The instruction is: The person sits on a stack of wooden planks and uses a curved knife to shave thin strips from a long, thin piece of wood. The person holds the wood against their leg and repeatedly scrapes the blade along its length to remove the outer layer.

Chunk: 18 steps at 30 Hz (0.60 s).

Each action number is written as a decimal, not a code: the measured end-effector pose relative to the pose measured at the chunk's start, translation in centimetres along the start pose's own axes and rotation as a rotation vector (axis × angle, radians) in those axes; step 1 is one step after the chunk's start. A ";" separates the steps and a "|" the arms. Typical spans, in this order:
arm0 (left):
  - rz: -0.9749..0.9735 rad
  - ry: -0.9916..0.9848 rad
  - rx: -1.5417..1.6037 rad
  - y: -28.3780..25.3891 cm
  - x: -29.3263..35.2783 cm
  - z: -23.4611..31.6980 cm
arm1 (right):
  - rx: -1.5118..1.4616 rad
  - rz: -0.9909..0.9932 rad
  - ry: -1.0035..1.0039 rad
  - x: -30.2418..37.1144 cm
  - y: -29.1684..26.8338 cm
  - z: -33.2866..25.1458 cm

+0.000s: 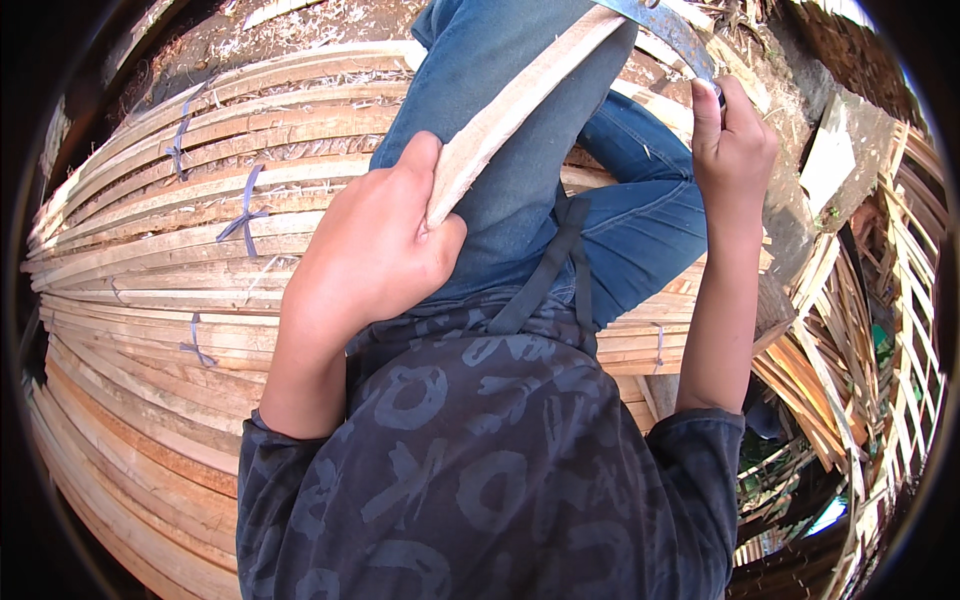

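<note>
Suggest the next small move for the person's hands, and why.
Probably a short, light stroke of the blade along the far end of the wooden strip, directed away from the left hand. That hand grips the near end, while the right hand holds the blade at the far end; whether it touches is unclear.

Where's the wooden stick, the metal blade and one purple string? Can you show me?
Wooden stick (520, 108): head view, on the middle of its length.
Metal blade (676, 32): head view, on the flat of its visible part.
Purple string (245, 213): head view, on its knot.
</note>
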State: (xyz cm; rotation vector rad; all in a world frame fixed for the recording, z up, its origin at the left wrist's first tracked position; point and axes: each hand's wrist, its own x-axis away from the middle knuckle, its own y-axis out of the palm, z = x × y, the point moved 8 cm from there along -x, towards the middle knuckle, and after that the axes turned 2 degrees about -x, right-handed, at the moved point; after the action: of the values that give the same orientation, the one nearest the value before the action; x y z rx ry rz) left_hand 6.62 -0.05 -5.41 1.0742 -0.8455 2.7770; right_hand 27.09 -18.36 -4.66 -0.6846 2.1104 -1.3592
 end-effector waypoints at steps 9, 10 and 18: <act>-0.026 -0.055 0.000 0.2 0.0 -0.2 | -0.023 -0.018 0.056 0.5 0.1 -0.8; -0.034 -0.059 -0.008 0.2 0.0 -0.2 | -0.039 -0.022 0.078 0.9 -0.1 -1.2; -0.057 -0.082 0.005 0.2 -0.1 -0.3 | -0.100 -0.104 0.062 1.5 0.0 -2.8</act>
State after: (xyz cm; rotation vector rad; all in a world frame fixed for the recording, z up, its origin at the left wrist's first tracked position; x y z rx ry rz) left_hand 6.40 -0.08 -5.75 1.2004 -0.8033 2.7066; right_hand 24.11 -17.51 -3.90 -0.8129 2.2313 -1.3526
